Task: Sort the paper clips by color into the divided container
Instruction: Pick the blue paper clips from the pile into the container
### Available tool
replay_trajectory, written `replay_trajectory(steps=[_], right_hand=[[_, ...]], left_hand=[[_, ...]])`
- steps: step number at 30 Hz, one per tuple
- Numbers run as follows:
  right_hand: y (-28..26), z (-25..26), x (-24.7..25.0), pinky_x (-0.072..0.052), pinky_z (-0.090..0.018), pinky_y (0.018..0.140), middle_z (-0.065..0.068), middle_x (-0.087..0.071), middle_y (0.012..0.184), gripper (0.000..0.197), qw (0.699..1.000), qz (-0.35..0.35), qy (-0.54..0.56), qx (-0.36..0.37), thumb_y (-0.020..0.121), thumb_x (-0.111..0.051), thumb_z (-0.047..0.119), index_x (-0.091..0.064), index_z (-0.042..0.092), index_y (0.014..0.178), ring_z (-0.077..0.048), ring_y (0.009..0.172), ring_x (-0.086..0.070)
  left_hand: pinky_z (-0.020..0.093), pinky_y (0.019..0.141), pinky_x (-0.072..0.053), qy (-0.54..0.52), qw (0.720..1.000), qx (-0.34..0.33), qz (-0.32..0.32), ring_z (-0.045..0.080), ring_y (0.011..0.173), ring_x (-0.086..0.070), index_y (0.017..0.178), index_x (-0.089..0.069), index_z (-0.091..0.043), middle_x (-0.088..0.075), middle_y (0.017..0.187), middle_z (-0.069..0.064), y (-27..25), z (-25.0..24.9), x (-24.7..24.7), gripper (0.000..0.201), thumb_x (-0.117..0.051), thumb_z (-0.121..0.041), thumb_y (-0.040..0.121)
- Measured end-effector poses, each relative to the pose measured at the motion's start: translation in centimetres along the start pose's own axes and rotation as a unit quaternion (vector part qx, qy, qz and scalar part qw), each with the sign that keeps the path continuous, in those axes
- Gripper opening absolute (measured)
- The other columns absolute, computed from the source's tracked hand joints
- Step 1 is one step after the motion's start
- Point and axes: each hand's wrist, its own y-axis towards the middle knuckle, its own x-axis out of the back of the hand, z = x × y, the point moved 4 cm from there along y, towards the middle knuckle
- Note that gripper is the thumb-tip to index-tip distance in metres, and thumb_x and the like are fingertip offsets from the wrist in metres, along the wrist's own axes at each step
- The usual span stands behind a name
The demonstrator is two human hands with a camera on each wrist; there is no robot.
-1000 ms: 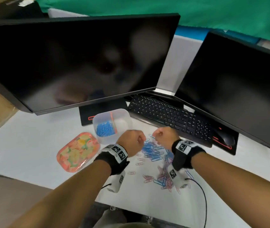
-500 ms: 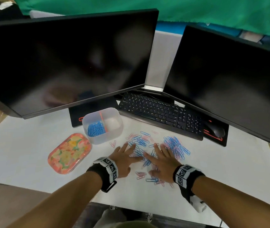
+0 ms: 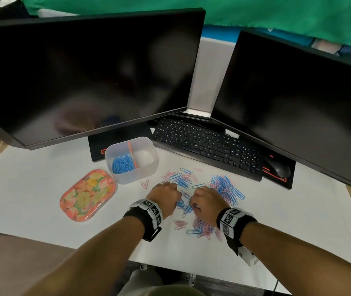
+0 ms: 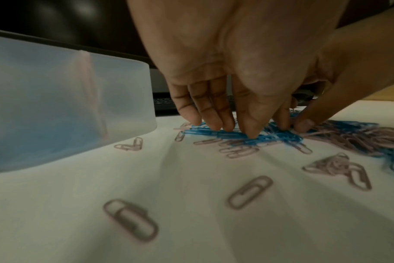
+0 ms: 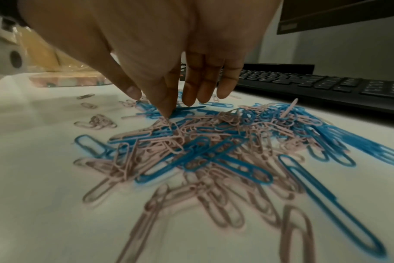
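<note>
Blue and pink paper clips (image 3: 223,186) lie scattered in mixed heaps on the white desk. The clear divided container (image 3: 152,165) stands at the back left; its left compartment holds blue clips (image 3: 123,164), its right one looks empty. My left hand (image 3: 166,194) points down, its thumb and fingertips (image 4: 214,126) closing on a bunch of blue clips (image 4: 232,136). Close beside it, my right hand (image 3: 204,199) hangs over the mixed pile (image 5: 191,142), thumb tip touching the clips, the other fingers (image 5: 202,92) fairly straight just above them.
A floral lid (image 3: 88,195) lies left of the container. A black keyboard (image 3: 206,146) and mouse (image 3: 278,168) sit behind the clips, under two dark monitors (image 3: 84,71). Single pink clips (image 4: 250,192) lie near the front of the white sheet.
One second ago both hands were raised fists above the clips. Half a second ago they lay flat and spread on the pile. Now the fingers have drawn together, pointing down into the clips.
</note>
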Motion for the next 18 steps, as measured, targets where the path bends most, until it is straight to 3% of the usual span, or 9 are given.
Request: replay_trajectory(steps=[7,12,14,18], right_hand=[[0.4,0.2,0.0,-0.043,-0.036,0.08,-0.005,-0.06,0.088,0.019,1.0,0.007,0.006,0.01,0.089,-0.05,0.013,-0.068,0.012,0.086,-0.026,0.091,-0.052],[0.3,0.3,0.2,-0.043,-0.035,0.091,-0.002,-0.06,0.108,0.023,0.999,0.029,0.02,0.005,0.09,-0.05,0.014,-0.061,0.014,0.11,-0.022,0.103,-0.05],[0.5,0.4,0.2,-0.043,-0.034,0.091,-0.002,-0.06,0.109,0.025,0.999,0.034,0.021,0.007,0.091,-0.05,0.015,-0.063,0.013,0.113,-0.022,0.104,-0.05],[1.0,0.8,0.1,-0.046,-0.034,0.084,-0.003,-0.06,0.097,0.02,0.999,0.035,0.026,0.012,0.089,-0.049,0.011,-0.068,0.012,0.095,-0.023,0.096,-0.051]], left_hand=[[0.031,0.086,-0.043,-0.03,0.999,0.012,-0.014,0.023,0.105,-0.054,0.105,-0.065,-0.018,-0.059,0.111,0.002,0.0,0.2,-0.3,0.021,-0.049,-0.019,0.092],[0.033,0.083,-0.046,-0.051,0.998,0.028,-0.017,0.024,0.102,-0.056,0.104,-0.063,-0.016,-0.059,0.11,0.004,0.0,0.7,-0.1,0.019,-0.051,-0.017,0.089],[0.034,0.085,-0.048,-0.056,0.998,0.022,-0.016,0.025,0.102,-0.056,0.106,-0.062,-0.017,-0.059,0.11,0.004,0.3,0.3,-0.2,0.02,-0.051,-0.017,0.089],[0.035,0.085,-0.05,-0.038,0.999,0.024,0.0,0.024,0.1,-0.058,0.1,-0.065,-0.017,-0.06,0.105,0.003,0.6,-0.5,-0.4,0.018,-0.05,-0.015,0.09]])
